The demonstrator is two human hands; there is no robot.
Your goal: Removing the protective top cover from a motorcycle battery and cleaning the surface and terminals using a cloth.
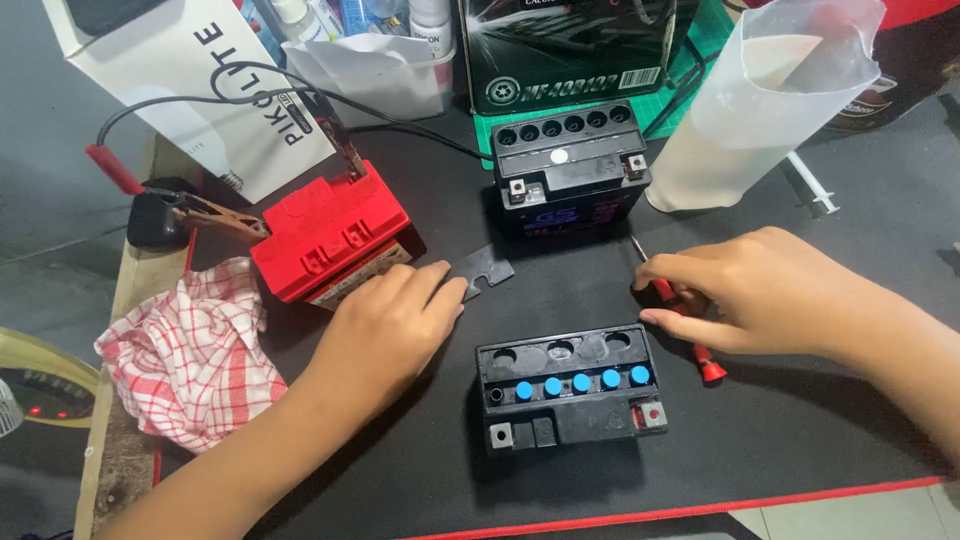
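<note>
Three batteries sit on the black mat, two hands at work around the nearest one.

From the left: a checked cloth point(195, 350), then a red battery point(330, 235) with clips on it. The left hand point(385, 325) lies flat, fingers loosely together, fingertips on a flat black strip point(483, 272). The near black battery point(570, 385) has five blue caps fitted, with three holes open behind them. The right hand point(760, 290) is closed on a red screwdriver point(685, 325) lying on the mat.

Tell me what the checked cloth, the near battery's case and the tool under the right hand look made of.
Red-and-white checked cloth: soft woven fabric, crumpled into folds. Near black battery case: hard moulded plastic, matt, with blue caps. Red-handled screwdriver under the right hand: glossy plastic handle, thin shiny shaft, probably metal.
</note>
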